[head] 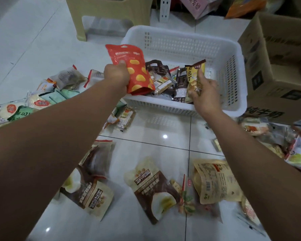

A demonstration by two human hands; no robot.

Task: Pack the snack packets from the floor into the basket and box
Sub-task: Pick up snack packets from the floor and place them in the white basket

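Observation:
My left hand (pixel 117 73) grips a red snack packet (pixel 134 66) with yellow spots, held over the near left corner of the white basket (pixel 233 70). My right hand (pixel 204 92) pinches a yellow packet (pixel 195 73) upright inside the basket, near its front wall. Several dark and yellow packets (pixel 163 77) lie on the basket's floor between my hands. An open cardboard box (pixel 274 54) stands to the right of the basket. More snack packets lie on the tiled floor: a brown one (pixel 153 188), a tan one (pixel 214 180) and another brown one (pixel 90 181).
A pile of packets (pixel 42 94) spreads along the left floor, and another heap (pixel 276 136) lies at the right by the box. A beige plastic stool (pixel 108 13) stands behind the basket. More bags (pixel 215 6) are stacked at the back.

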